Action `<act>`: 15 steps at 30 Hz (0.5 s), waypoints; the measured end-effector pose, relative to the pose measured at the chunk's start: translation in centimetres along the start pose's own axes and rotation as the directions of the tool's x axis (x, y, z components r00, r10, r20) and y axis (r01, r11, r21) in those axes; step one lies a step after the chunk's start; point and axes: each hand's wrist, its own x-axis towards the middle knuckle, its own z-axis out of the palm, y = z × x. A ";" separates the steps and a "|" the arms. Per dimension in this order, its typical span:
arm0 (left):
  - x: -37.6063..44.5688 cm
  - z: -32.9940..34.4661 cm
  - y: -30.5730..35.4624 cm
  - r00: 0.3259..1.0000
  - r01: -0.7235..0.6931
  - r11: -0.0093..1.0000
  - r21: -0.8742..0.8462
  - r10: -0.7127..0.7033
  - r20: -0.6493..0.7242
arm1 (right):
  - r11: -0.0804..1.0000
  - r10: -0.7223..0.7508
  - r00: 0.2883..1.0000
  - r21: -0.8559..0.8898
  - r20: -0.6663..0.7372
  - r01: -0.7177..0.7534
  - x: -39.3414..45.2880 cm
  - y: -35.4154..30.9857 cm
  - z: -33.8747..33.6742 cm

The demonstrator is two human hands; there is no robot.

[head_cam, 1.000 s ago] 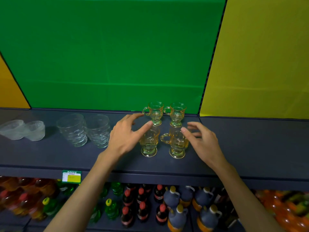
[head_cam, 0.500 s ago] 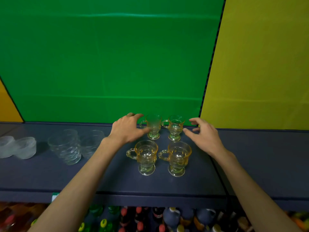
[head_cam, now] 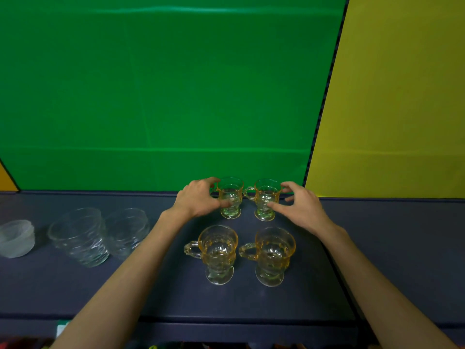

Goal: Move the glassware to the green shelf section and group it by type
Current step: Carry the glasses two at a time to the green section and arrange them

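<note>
Left hand (head_cam: 198, 200), centre of frame: thumb and fingers curled around the back-left amber footed mug (head_cam: 230, 197), thumb touching its lower bowl, fingers behind near the handle; it reads as a light clasp, though how firmly it grips cannot be told. Right hand (head_cam: 300, 206): likewise wrapped on the back-right amber footed mug (head_cam: 266, 199), thumb on the stem area, fingers at the rim's far side. Both mugs stand upright on the dark shelf surface (head_cam: 314, 285), just in front of the green back panel (head_cam: 163, 84), handles pointing left. Directly below them in frame stand two more upright mugs of the same pattern, front-left mug (head_cam: 218, 253) and front-right mug (head_cam: 273, 255), forming a two-by-two block near the right border of the green section. To the left: two clear ribbed tumblers (head_cam: 83, 235), side by side, touching or nearly so; further, at the left edge, a frosted bowl (head_cam: 16, 238), possibly a stack, cut off by the frame. The yellow panel (head_cam: 402, 96) section at upper right shows no glassware in view. Judgement: task nearly complete; all visible glass sits before green, grouped by type. Remaining: final alignment of the back pair, and any pieces out of frame.
</note>
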 end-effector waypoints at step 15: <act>2.3 2.0 -1.2 0.997 -0.014 0.867 -0.497 0.048 0.054 | 0.969 -0.042 0.996 0.247 0.074 0.022 1.7 0.5 0.6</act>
